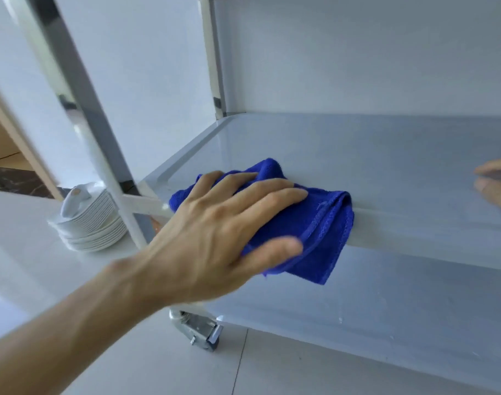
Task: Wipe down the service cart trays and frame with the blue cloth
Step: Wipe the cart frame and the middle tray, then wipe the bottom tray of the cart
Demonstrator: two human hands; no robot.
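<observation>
- A person's left hand [215,232], at center frame, presses a folded blue cloth [309,226] over the front rim of a service cart tray [386,166]; fingers lie spread across the cloth's top, thumb against its near face.
- The right hand [495,186], blurred at the right edge, rests on the tray; its grip cannot be told.
- A metal frame post [86,115] slants through the upper left.
- A stack of white plates [91,220] sits at left, behind the post.
- A caster wheel [199,330] shows at lower center on the tiled floor [158,366].
</observation>
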